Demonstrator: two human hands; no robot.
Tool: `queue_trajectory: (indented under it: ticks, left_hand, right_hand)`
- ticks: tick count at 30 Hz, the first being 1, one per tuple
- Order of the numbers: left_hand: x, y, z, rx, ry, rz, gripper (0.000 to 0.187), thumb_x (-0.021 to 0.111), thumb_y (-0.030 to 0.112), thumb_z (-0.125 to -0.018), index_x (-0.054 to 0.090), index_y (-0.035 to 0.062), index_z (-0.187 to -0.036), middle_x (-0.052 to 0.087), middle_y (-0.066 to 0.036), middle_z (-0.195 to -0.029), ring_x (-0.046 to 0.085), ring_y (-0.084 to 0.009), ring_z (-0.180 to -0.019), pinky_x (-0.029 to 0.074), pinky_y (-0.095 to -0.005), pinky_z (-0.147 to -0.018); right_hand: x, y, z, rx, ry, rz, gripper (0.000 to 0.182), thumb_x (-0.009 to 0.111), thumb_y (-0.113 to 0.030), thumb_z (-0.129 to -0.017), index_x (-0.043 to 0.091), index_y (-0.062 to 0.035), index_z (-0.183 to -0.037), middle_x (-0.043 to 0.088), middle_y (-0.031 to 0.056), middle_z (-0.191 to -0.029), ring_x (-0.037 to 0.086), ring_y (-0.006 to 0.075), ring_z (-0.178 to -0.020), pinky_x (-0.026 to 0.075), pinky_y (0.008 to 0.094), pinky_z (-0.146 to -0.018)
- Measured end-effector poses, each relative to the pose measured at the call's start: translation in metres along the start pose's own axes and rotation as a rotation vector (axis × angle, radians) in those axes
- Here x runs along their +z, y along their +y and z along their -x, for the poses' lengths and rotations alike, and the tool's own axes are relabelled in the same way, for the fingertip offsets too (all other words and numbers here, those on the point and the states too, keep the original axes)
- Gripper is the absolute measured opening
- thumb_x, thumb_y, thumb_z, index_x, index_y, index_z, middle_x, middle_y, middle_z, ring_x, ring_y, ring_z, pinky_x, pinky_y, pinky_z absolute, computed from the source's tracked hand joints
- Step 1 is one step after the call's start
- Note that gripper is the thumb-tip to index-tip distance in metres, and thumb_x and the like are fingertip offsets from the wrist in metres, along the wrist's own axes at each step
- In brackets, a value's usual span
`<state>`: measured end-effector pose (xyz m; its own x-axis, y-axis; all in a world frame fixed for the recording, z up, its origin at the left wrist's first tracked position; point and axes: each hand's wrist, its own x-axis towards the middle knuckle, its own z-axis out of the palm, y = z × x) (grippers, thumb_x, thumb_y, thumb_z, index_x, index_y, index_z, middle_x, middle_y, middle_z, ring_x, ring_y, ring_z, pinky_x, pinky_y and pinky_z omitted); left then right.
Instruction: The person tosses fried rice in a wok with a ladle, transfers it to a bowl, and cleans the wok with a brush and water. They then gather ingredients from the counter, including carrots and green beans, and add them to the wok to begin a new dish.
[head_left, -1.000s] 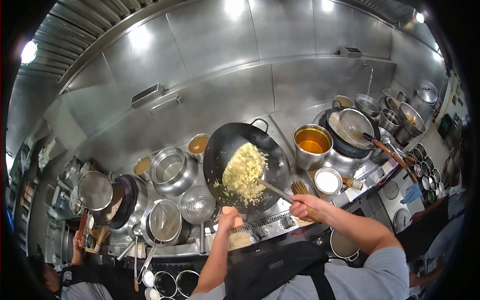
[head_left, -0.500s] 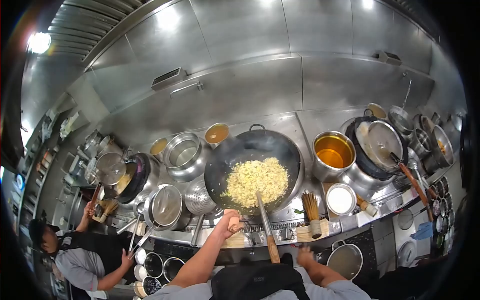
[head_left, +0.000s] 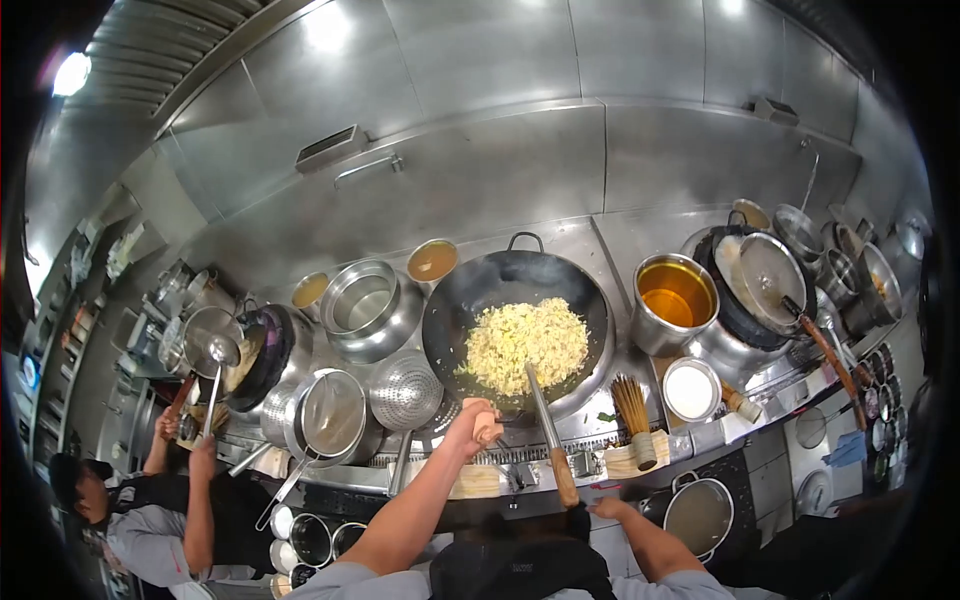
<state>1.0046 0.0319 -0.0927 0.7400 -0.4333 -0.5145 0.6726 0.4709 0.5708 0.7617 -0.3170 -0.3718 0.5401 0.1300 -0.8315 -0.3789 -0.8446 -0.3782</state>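
My left hand (head_left: 475,430) is closed on a folded pinkish-tan cloth (head_left: 488,428) at the near left rim of a large black wok (head_left: 480,285). Pale yellow fried rice (head_left: 525,345) is heaped in the wok. A long-handled metal tool (head_left: 548,425) with a wooden grip leans over the near rim, its head hidden in the rice. Just right of that grip, not visibly touching it, is my right hand (head_left: 610,508), with fingers partly extended and nothing visible in them.
Left of the wok are a perforated skimmer (head_left: 405,388), a strainer (head_left: 333,412) and a steel pot (head_left: 362,300). Right are an amber-liquid pot (head_left: 676,300), a white-filled bowl (head_left: 691,389) and a bamboo brush (head_left: 634,420). A co-worker (head_left: 150,520) holds a ladle (head_left: 222,352) at far left.
My right hand has come nearer the tool's wooden grip. The co-worker has raised a hand, now with a ladle over the left wok. The whole view has shifted slightly.
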Motion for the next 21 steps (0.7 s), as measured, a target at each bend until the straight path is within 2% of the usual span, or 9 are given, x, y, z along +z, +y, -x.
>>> queue_trajectory:
  ticks: [3,6,10,12,13,14,16,18,21]
  left_hand:
    - [-0.013,0.002,-0.039,0.000,-0.123,0.059,0.011,0.061,0.013,-0.092,0.053,0.0101,-0.099,0.065,-0.014,-0.085,0.064,-0.0270,-0.062,0.059,-0.0390,-0.049]
    - [-0.012,0.003,-0.050,-0.044,-0.092,0.109,0.012,0.061,0.015,-0.094,0.054,0.0092,-0.101,0.064,-0.013,-0.083,0.065,-0.0279,-0.062,0.059,-0.0415,-0.051]
    - [0.006,0.015,-0.036,-0.152,-0.065,0.144,0.014,0.067,0.016,-0.094,0.055,0.0085,-0.092,0.062,-0.012,-0.082,0.061,-0.0270,-0.061,0.057,-0.0445,-0.053]
    - [0.010,0.020,-0.027,-0.148,-0.062,0.168,0.012,0.064,0.013,-0.094,0.055,0.0081,-0.097,0.064,-0.011,-0.082,0.064,-0.0242,-0.061,0.058,-0.0406,-0.054]
    - [0.009,0.020,-0.028,-0.140,-0.080,0.138,0.013,0.064,0.013,-0.093,0.056,0.0054,-0.098,0.063,-0.012,-0.082,0.067,-0.0268,-0.064,0.062,-0.0430,-0.057]
    - [0.005,0.017,-0.034,-0.118,-0.070,0.163,0.013,0.064,0.013,-0.093,0.056,0.0054,-0.098,0.063,-0.012,-0.082,0.067,-0.0268,-0.064,0.062,-0.0430,-0.057]
    - [0.006,0.015,-0.037,-0.151,0.043,0.000,0.018,0.065,0.012,-0.091,0.056,0.0021,-0.103,0.062,-0.015,-0.082,0.071,-0.0310,-0.069,0.066,-0.0456,-0.062]
    - [0.001,0.012,-0.037,-0.073,0.006,0.027,0.016,0.066,0.010,-0.088,0.058,-0.0013,-0.096,0.063,-0.018,-0.085,0.072,-0.0342,-0.069,0.068,-0.0466,-0.064]
    - [-0.011,-0.005,-0.045,0.021,-0.042,0.123,0.012,0.066,0.012,-0.089,0.059,0.0022,-0.093,0.064,-0.015,-0.080,0.071,-0.0300,-0.066,0.066,-0.0460,-0.059]
  right_hand:
    - [-0.016,-0.071,0.111,-0.170,-0.192,-1.038,0.076,0.036,-0.065,-0.107,0.039,-0.0091,-0.158,0.055,0.0186,-0.151,0.056,0.0385,-0.137,0.046,0.0526,-0.112]
    - [-0.048,-0.126,0.187,-0.393,-0.249,-1.431,0.081,0.032,-0.071,-0.104,0.041,-0.0102,-0.156,0.056,0.0225,-0.148,0.056,0.0367,-0.136,0.050,0.0511,-0.108]
    - [-0.103,-0.170,0.221,-0.528,-0.254,-1.604,0.083,0.027,-0.074,-0.102,0.041,-0.0118,-0.156,0.061,0.0236,-0.140,0.064,0.0336,-0.125,0.054,0.0503,-0.103]
    - [-0.134,-0.189,0.212,-0.724,-0.474,-1.726,0.083,0.025,-0.075,-0.102,0.042,-0.0134,-0.155,0.067,0.0182,-0.121,0.069,0.0278,-0.098,0.059,0.0448,-0.089]
    - [-0.151,-0.201,0.212,-0.614,-0.399,-1.722,0.085,0.025,-0.078,-0.100,0.043,-0.0148,-0.155,0.062,0.0089,-0.098,0.059,0.0193,-0.073,0.058,0.0368,-0.072]
    - [-0.170,-0.207,0.209,-0.567,-0.470,-1.779,0.085,0.032,-0.077,-0.100,0.044,-0.0137,-0.155,0.055,0.0031,-0.090,0.050,0.0111,-0.067,0.052,0.0283,-0.063]
    - [-0.208,-0.212,0.182,-0.615,-0.789,-1.921,0.081,0.043,-0.073,-0.100,0.045,-0.0133,-0.154,0.053,0.0001,-0.089,0.048,0.0059,-0.066,0.049,0.0243,-0.059]
    - [-0.248,-0.220,0.161,-0.468,-0.677,-1.913,0.059,0.059,-0.048,-0.104,0.051,-0.0095,-0.148,0.052,-0.0012,-0.088,0.045,0.0051,-0.061,0.044,0.0181,-0.052]
    - [-0.290,-0.228,0.132,-0.422,-0.939,-1.864,0.033,0.056,-0.022,-0.107,0.059,-0.0027,-0.133,0.049,-0.0009,-0.080,0.044,0.0052,-0.057,0.041,0.0196,-0.047]
